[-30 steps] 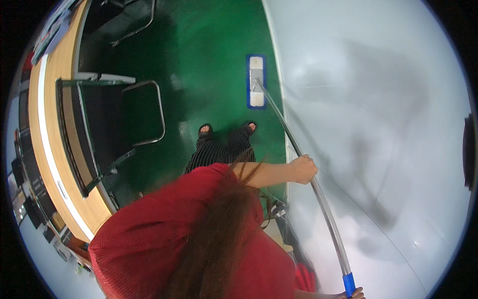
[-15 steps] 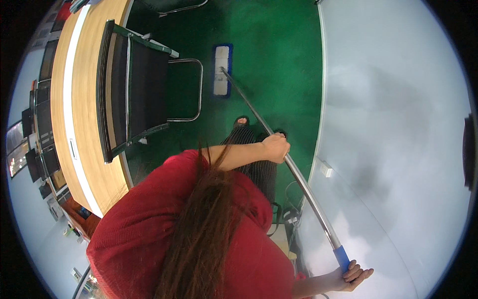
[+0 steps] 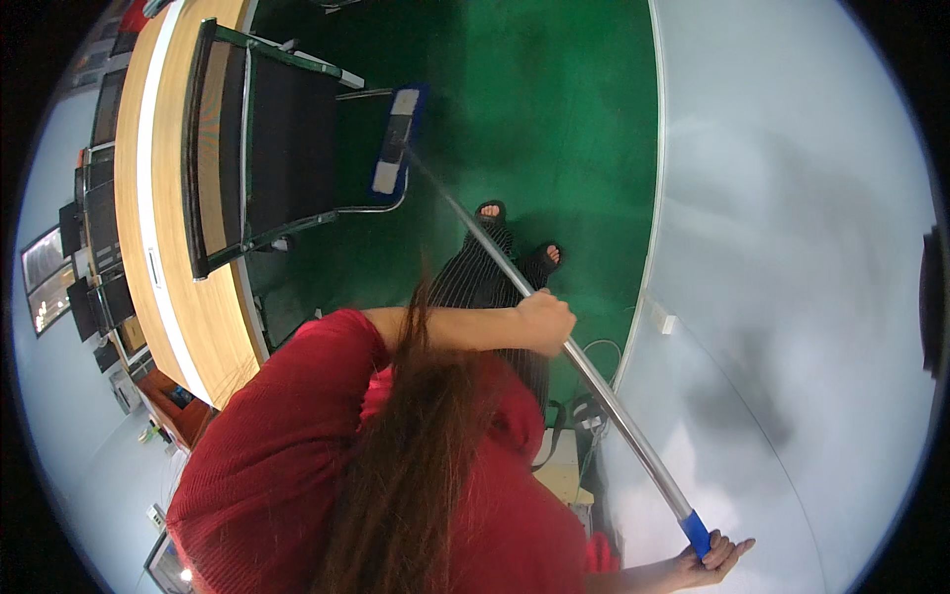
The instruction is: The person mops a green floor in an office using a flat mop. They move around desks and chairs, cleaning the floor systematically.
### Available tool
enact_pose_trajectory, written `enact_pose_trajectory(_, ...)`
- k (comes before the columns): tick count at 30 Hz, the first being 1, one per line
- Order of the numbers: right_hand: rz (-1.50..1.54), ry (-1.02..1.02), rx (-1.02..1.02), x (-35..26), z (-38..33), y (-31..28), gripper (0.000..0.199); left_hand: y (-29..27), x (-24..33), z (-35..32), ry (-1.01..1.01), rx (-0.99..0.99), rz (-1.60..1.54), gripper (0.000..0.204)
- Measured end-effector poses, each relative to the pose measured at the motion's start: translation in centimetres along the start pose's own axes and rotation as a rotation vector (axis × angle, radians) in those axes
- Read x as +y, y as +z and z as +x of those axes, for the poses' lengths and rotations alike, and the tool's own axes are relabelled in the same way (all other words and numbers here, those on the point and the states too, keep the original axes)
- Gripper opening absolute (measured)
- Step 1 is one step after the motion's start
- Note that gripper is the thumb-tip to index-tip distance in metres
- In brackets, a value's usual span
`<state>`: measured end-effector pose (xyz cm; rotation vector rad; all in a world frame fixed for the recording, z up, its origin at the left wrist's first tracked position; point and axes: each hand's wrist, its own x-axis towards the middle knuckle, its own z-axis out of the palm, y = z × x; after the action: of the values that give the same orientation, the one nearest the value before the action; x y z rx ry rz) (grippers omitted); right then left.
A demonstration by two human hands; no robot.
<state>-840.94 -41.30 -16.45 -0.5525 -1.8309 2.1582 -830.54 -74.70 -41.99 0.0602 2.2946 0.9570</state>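
A blue-and-white flat mop (image 3: 398, 142) with a silver handle (image 3: 554, 327) and blue end grip (image 3: 697, 536) crosses a green floor (image 3: 534, 99) beside a wood-toned counter (image 3: 168, 267).

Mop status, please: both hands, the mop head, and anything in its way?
Left hand gripping the mop handle mid-shaft. Right hand around the blue end grip. Mop head flat on green floor, beside the chair base.

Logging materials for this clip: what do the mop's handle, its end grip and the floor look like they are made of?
The mop handle looks like bare metal tube: silver-grey with a dull sheen. Its end grip, at the right hand, looks like blue plastic or rubber; which one I cannot tell. The floor seems a hard, glossy green coated surface, showing soft reflections.
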Motion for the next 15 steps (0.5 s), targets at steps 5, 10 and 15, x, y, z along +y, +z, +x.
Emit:
enact_pose_trajectory(5,0.081,0.165,-0.146,8.6,1.2,1.7,0.024,5.2,-5.9,2.6,-0.206,0.034,0.086,0.017)
enact_pose_trajectory(10,0.120,0.294,-0.228,15.3,-1.0,4.1,0.018,8.1,-13.2,3.2,-0.265,0.152,0.104,0.016)
enact_pose_trajectory(15,-0.076,0.510,-0.174,25.3,-0.8,6.0,0.007,11.8,-21.0,3.6,-0.359,0.260,0.118,0.016)
